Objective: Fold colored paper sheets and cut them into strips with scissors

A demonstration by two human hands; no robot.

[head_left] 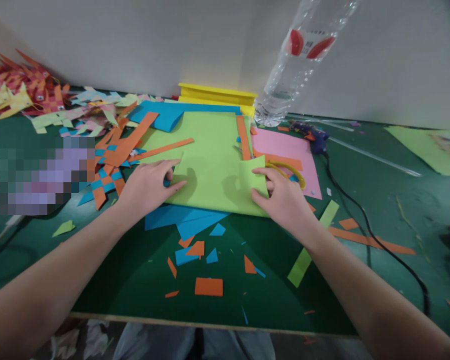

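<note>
A light green sheet of paper (210,160) lies before me on a stack of papers, its right edge curling upward. My left hand (150,185) is at its left edge, the thumb over the sheet and the other fingers bent at the side. At the opposite edge my right hand (281,192) holds the raised part, with the thumb and index finger in front and other fingers behind. Blue paper (195,218) sticks out beneath the green sheet. Close to the right hand are yellow-handled scissors (298,172), partly hidden, and pink paper (285,142).
Woven orange and blue strips (107,182) lie left. Orange and blue scraps (209,286) scatter near the table's front edge. A clear plastic bottle (285,85) stands behind, beside a glue gun (315,137) with a black cord (354,205). Red paper crafts (37,82) sit far left.
</note>
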